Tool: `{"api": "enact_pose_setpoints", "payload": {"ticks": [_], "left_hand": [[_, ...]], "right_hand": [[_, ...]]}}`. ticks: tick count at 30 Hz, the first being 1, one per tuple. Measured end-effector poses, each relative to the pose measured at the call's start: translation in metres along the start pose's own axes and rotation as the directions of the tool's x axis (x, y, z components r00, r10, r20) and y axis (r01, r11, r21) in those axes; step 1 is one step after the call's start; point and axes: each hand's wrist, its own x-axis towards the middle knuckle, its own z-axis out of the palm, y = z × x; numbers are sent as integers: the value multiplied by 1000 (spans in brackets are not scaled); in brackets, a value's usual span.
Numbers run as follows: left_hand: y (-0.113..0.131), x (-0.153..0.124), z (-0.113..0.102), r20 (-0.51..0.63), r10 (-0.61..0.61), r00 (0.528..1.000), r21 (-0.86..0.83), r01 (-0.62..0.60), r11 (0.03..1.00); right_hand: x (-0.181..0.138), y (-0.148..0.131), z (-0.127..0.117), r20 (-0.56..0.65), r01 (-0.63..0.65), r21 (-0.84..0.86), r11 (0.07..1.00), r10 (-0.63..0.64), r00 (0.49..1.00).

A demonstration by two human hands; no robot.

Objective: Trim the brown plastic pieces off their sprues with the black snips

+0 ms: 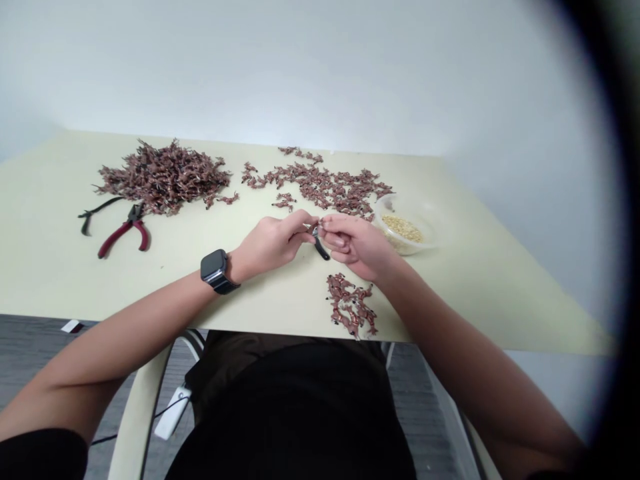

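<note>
The left hand (273, 241) and right hand (363, 250) meet over the pale table (270, 300), thumb and first finger pinched shut on each, holding a tiny piece (321, 225) between them, too small to make out. A black handle (321, 249) pokes out just below the fingertips. A dark watch (214, 265) sits on the left wrist. A little bunch of brown figures (353, 308) lies near the right wrist. A clear bowl (429, 235) of yellow bits (403, 228) stands beside the right hand. Farther back are a loose spread of figures (325, 187) and, leftward, a big heap (165, 175) near red-handled pliers (114, 241).
</note>
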Motion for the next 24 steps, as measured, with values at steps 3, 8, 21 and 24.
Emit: {"api": "enact_pose_setpoints", "payload": {"ticks": [3, 8, 21, 24], "left_hand": [[5, 4, -1, 30, -158, 987, -284, 160, 945], [8, 8, -1, 188, -321, 928, -516, 372, 771], [11, 10, -1, 267, -342, 901, -563, 434, 704], [9, 7, -1, 213, -303, 929, -499, 370, 784]], "right_hand": [[-4, 3, 3, -84, 251, -445, 860, -319, 944], [-8, 9, -4, 154, 387, -863, 323, -562, 813], [-6, 13, -15, 336, 441, -894, 76, -536, 775], [-8, 11, -8, 232, 413, -878, 241, -539, 809]]}}
